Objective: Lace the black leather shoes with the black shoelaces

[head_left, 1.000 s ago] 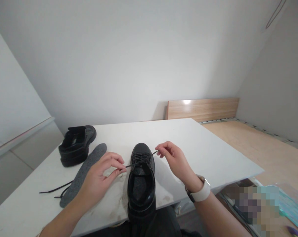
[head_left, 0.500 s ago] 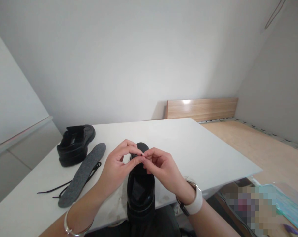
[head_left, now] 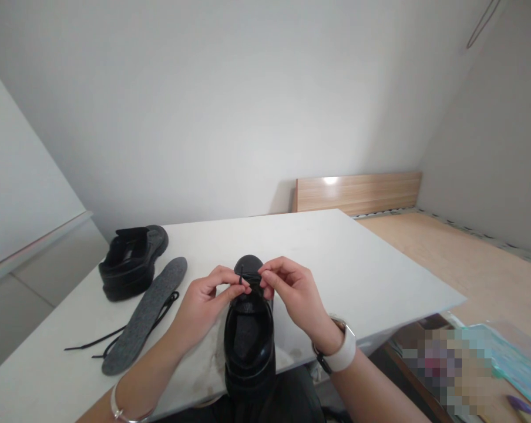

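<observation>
A black shoe (head_left: 249, 352) stands at the table's near edge, its toe pointing away from me and its opening towards me. Over its lacing area, my left hand (head_left: 210, 301) pinches a black shoelace (head_left: 241, 274) between thumb and fingertips; a short end sticks up from the pinch. On the shoe's other side, my right hand (head_left: 292, 289) is closed at the fingertips on the lace, part of which spans the gap between both hands. The exact grip of the right fingertips is partly hidden.
To the left on the white table (head_left: 336, 264) sit a second black shoe (head_left: 127, 273), a grey felt insole (head_left: 146, 317) and a loose black shoelace (head_left: 96, 341) partly under it. A wooden board (head_left: 358, 194) stands behind, and a teal plastic item (head_left: 503, 358) lies lower right.
My hands were together above the shoe with fingertips meeting. They have now moved apart sideways, and the lace shows between them.
</observation>
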Action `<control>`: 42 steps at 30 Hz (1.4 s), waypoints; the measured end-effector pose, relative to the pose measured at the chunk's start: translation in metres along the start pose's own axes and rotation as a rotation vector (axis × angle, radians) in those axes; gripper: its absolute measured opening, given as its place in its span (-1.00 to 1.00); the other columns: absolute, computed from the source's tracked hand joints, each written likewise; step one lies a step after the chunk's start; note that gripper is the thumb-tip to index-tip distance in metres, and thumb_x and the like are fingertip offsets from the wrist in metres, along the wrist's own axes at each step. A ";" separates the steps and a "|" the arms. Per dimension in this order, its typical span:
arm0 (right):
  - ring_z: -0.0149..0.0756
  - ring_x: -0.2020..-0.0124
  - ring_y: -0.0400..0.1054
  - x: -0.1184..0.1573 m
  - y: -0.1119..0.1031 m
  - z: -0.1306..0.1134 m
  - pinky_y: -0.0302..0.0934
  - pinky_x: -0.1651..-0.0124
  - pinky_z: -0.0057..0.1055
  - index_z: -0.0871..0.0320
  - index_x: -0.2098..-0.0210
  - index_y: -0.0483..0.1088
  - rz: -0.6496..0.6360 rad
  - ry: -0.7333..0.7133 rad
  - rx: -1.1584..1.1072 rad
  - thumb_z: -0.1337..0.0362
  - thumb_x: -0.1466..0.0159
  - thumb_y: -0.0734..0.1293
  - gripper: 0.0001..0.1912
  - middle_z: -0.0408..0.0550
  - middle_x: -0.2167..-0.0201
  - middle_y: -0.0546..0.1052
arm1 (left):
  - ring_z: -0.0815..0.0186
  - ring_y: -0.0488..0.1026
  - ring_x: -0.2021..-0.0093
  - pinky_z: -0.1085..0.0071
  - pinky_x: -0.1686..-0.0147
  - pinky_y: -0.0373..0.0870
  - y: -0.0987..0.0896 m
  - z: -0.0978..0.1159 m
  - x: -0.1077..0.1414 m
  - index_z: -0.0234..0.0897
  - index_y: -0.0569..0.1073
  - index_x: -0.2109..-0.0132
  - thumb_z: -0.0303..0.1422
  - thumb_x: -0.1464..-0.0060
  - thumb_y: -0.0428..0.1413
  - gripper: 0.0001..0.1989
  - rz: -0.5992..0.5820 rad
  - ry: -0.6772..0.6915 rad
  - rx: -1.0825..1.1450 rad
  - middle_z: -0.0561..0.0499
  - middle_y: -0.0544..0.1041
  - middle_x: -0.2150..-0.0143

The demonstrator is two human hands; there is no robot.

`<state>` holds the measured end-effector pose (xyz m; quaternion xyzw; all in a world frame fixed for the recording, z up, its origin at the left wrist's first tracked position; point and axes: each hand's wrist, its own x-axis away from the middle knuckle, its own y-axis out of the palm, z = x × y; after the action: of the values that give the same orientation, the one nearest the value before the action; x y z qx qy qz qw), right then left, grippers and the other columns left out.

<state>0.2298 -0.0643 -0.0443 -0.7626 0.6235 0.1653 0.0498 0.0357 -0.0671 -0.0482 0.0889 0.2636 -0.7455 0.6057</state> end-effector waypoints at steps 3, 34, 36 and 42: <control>-0.44 0.59 0.31 0.000 -0.012 0.013 0.23 0.50 -0.47 0.17 0.35 0.48 0.045 -0.003 0.000 0.09 -0.19 0.46 -0.74 -0.16 0.55 0.48 | 0.27 0.49 0.30 0.36 0.19 0.42 -0.004 -0.005 0.004 -0.27 0.61 0.35 -0.28 -0.15 0.22 -0.82 0.035 -0.007 0.024 -0.03 0.57 0.37; -0.24 0.30 0.29 0.025 -0.002 -0.010 0.16 0.20 -0.25 0.16 0.25 0.44 -0.116 -0.607 0.899 0.35 -0.43 0.25 -0.86 -0.03 0.35 0.52 | 0.29 0.46 0.33 0.38 0.26 0.35 0.005 0.018 -0.001 -0.23 0.59 0.36 -0.24 -0.20 0.14 -0.77 -0.065 -0.042 -0.227 0.02 0.55 0.38; -0.24 0.28 0.27 0.026 -0.006 -0.012 0.14 0.18 -0.23 0.16 0.23 0.43 -0.182 -0.642 0.904 0.36 -0.43 0.24 -0.86 -0.03 0.33 0.53 | 0.26 0.49 0.30 0.36 0.24 0.37 0.003 0.019 -0.002 -0.23 0.61 0.30 -0.24 -0.16 0.17 -0.80 -0.086 -0.100 -0.178 0.00 0.60 0.34; -0.19 0.19 0.24 0.029 -0.013 -0.005 0.14 0.12 -0.19 0.16 0.23 0.42 -0.248 -0.614 0.970 0.40 -0.41 0.22 -0.85 0.02 0.23 0.47 | 0.23 0.50 0.28 0.33 0.20 0.38 -0.001 0.026 -0.003 -0.22 0.60 0.29 -0.35 -0.04 0.23 -0.92 -0.146 -0.159 -0.167 0.02 0.62 0.32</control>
<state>0.2481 -0.0898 -0.0506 -0.6370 0.4910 0.0673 0.5905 0.0403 -0.0775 -0.0250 -0.0404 0.2817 -0.7677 0.5741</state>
